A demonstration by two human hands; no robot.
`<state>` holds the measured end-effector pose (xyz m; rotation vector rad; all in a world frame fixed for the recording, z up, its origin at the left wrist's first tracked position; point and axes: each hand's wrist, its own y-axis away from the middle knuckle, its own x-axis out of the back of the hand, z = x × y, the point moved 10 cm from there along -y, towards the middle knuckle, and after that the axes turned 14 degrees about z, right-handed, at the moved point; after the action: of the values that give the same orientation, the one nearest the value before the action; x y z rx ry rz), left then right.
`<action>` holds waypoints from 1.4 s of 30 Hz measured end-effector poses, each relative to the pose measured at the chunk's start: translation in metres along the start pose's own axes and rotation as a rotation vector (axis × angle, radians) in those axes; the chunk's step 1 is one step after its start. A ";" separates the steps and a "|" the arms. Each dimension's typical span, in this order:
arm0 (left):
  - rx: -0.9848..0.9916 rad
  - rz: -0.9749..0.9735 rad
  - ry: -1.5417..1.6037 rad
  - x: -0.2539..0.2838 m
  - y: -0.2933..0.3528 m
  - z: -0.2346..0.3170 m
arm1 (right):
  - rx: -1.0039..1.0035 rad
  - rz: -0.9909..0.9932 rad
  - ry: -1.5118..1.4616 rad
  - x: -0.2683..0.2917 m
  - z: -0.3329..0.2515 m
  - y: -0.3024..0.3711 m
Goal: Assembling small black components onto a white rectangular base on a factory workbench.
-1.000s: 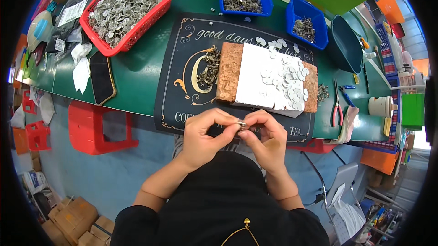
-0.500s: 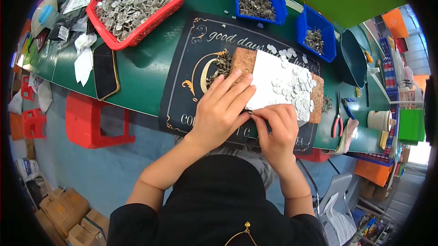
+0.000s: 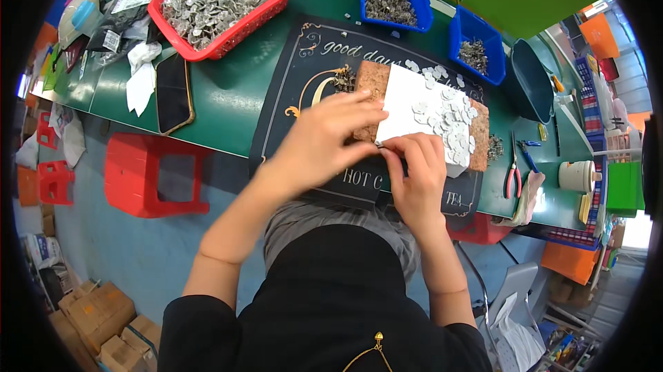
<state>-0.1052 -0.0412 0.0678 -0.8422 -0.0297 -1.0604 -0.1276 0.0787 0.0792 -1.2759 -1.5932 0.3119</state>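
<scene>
My right hand (image 3: 418,177) pinches a small metal part (image 3: 378,145) between thumb and fingertips, at the near left corner of a white board (image 3: 402,99). The part is tiny and mostly covered by my fingers. My left hand (image 3: 321,139) is open and slightly blurred, its thumb close to that part and its fingers stretched over a brown cork-like block (image 3: 373,76). The board lies across the block, and many small white flat pieces (image 3: 449,120) are spread over its right half. A heap of small metal parts (image 3: 344,81) lies left of the block, partly hidden.
A black printed mat (image 3: 283,123) lies under the work. Behind stand a red basket (image 3: 228,44) of metal pieces and two blue bins (image 3: 426,16) (image 3: 498,68). Red-handled pliers (image 3: 512,182) lie right; a phone (image 3: 174,96) lies left. A red stool (image 3: 141,175) stands below.
My left hand has lifted and its fingers have spread from the block's edge. My right hand has risen slightly, with the small part still pinched. The whole view has shifted slightly.
</scene>
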 end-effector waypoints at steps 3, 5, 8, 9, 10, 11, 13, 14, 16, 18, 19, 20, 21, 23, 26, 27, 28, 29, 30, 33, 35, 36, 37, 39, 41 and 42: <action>-0.002 0.028 -0.152 0.032 -0.025 -0.033 | -0.039 -0.084 -0.101 0.004 -0.008 -0.003; -0.055 0.071 -0.381 0.040 -0.037 -0.059 | -0.066 -0.143 -0.241 0.004 -0.018 0.001; -0.052 -0.015 -0.409 0.021 -0.038 -0.078 | -0.154 -0.133 -0.394 0.007 -0.016 0.010; -0.055 -0.018 -0.409 0.021 -0.036 -0.081 | -0.154 -0.132 -0.397 0.008 -0.017 0.012; -0.058 -0.028 -0.405 0.018 -0.035 -0.079 | -0.343 -0.130 -0.484 0.005 -0.003 0.019; -0.045 -0.016 -0.407 0.019 -0.035 -0.078 | -0.533 -0.128 -0.570 0.001 0.010 0.026; -0.009 0.000 -0.430 0.023 -0.033 -0.080 | -0.572 -0.100 -0.630 0.002 0.015 0.024; -0.006 -0.011 -0.428 0.021 -0.033 -0.079 | -0.600 -0.077 -0.692 0.002 0.017 0.023; -0.033 0.042 -0.416 0.026 -0.036 -0.072 | -0.592 -0.075 -0.719 0.001 0.018 0.021; -0.045 0.001 -0.400 0.021 -0.037 -0.074 | -0.669 -0.030 -0.813 -0.001 0.022 0.021; -0.042 -0.008 -0.398 0.020 -0.038 -0.076 | -0.675 -0.028 -0.814 -0.002 0.022 0.021; -0.039 -0.017 -0.395 0.019 -0.039 -0.077 | -0.691 -0.017 -0.826 -0.002 0.024 0.021; -0.038 -0.024 -0.394 0.019 -0.039 -0.077 | -0.707 -0.005 -0.838 -0.002 0.025 0.022; 0.025 0.000 -0.380 0.023 -0.037 -0.082 | -0.693 0.019 -0.836 -0.003 0.028 0.024; 0.169 0.032 -0.348 0.034 -0.034 -0.085 | -0.684 0.030 -0.862 -0.002 0.031 0.024; 0.260 0.025 -0.295 0.035 -0.032 -0.089 | -0.685 0.013 -0.893 -0.004 0.030 0.023; 0.259 0.014 -0.296 0.035 -0.029 -0.088 | -0.693 0.021 -0.894 -0.003 0.030 0.023; 0.344 0.041 -0.230 0.038 -0.025 -0.093 | -0.714 -0.002 -0.888 -0.004 0.029 0.023; 0.430 0.070 -0.164 0.041 -0.019 -0.097 | -0.734 -0.026 -0.883 -0.006 0.028 0.024; 0.494 0.184 0.020 0.043 -0.014 -0.078 | -0.821 0.028 -0.844 -0.004 0.034 0.027; 0.438 0.247 0.118 0.041 -0.008 -0.053 | -0.838 0.070 -0.850 -0.004 0.038 0.029; 0.384 0.318 0.218 0.042 -0.004 -0.040 | -0.852 0.104 -0.854 -0.003 0.040 0.030; 0.223 0.348 0.100 0.045 -0.001 -0.015 | -0.854 0.108 -0.857 -0.004 0.038 0.028; -0.068 0.377 -0.094 0.040 0.005 0.027 | -0.919 0.175 -0.916 -0.010 0.038 0.030; -0.099 0.397 -0.206 0.034 0.013 0.042 | -0.897 0.225 -0.941 -0.013 0.035 0.030; -0.108 0.407 -0.255 0.031 0.016 0.046 | -0.873 0.274 -0.969 -0.011 0.034 0.030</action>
<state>-0.0603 -0.0330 0.1031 -1.0267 -0.0150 -0.5727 -0.1391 0.0942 0.0373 -2.2256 -2.5197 0.4692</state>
